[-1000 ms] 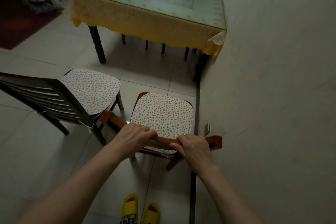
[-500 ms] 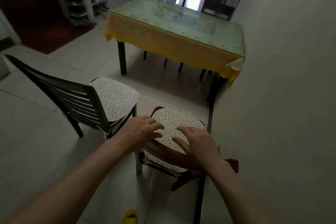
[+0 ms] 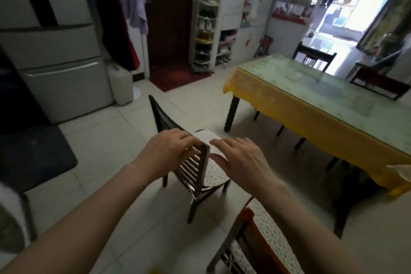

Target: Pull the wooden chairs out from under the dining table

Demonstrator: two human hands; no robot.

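Observation:
A dark slatted wooden chair [image 3: 195,169] with a speckled white cushion stands out on the tiles, left of the dining table [image 3: 311,104], which has a yellow cloth under a glass top. My left hand [image 3: 165,151] lies over the near end of that chair's top rail, fingers loosely curved and not clamped. My right hand [image 3: 240,160] hovers open above the chair's cushion. A reddish-brown chair [image 3: 255,242] with the same kind of cushion stands free at the bottom right. Two more dark chairs [image 3: 315,58] [image 3: 378,84] stay tucked in at the table's far side.
A grey fridge [image 3: 60,73] and a white jug [image 3: 121,84] stand at the left. A dark mat [image 3: 33,158] lies before them. A shoe rack [image 3: 205,35] and a red doormat [image 3: 178,78] sit by the brown door. Bright doorway at back right.
Both hands let go of the reddish chair's backrest. The view swung left, and the hands moved over to the dark chair.

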